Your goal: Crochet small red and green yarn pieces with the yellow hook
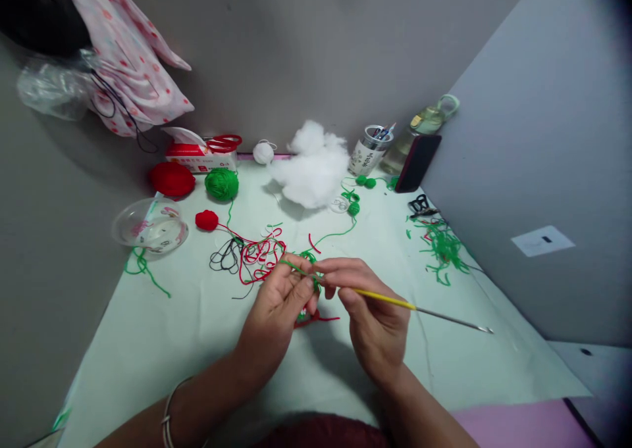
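Note:
My right hand [378, 320] grips a double-ended crochet hook [390, 298] with a yellow handle; its free metal end points out to the right. The other end reaches the small green crochet piece [316, 281] pinched in my left hand [276, 306]. Green yarn runs over my left fingers, and much of the piece is hidden behind them. Just below my hands lies a red, green and white bit of crochet [303, 318], partly covered. A tangle of red yarn [257, 257] rests beside my left hand.
White stuffing [313, 168] sits at the back middle. Yarn balls, red [172, 179] and green [222, 184], stand behind a clear plastic bowl [160, 234] on the left. At right are green yarn scraps [444, 247], a phone [419, 163], a pen can [368, 152] and a bottle [427, 120].

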Available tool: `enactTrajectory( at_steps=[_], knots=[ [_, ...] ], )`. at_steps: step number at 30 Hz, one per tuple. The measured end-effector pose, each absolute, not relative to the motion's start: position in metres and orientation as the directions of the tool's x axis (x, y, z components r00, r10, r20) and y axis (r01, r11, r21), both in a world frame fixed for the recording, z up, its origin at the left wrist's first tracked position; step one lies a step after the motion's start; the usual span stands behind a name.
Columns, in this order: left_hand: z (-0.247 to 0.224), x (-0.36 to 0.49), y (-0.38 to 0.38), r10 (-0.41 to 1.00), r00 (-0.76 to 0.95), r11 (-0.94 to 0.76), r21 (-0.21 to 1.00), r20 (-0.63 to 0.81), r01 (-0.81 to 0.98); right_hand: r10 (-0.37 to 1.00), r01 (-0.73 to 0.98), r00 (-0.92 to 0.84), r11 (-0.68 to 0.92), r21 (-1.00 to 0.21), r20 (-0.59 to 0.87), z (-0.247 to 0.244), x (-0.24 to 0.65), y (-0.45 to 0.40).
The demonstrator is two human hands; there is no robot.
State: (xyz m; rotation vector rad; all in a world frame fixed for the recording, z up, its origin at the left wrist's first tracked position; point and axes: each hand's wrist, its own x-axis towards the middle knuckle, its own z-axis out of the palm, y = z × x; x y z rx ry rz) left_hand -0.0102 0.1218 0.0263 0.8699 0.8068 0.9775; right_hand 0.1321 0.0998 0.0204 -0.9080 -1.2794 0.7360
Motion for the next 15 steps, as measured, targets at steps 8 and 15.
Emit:
enactTrajectory(
  at_steps=[8, 15],
  knots=[
    [0.028, -0.015, 0.126, 0.938, 0.284, 0.288, 0.906, -0.201, -0.310, 0.899, -0.088, 0.165, 0.423, -0.902, 0.406, 0.021, 0.136, 0.105],
    [0.033, -0.008, 0.122, 0.887, 0.328, 0.444, 0.792, -0.325, -0.418, 0.662, 0.586, -0.058, 0.629, -0.512, 0.747, 0.012, 0.138, 0.086]
  ],
)
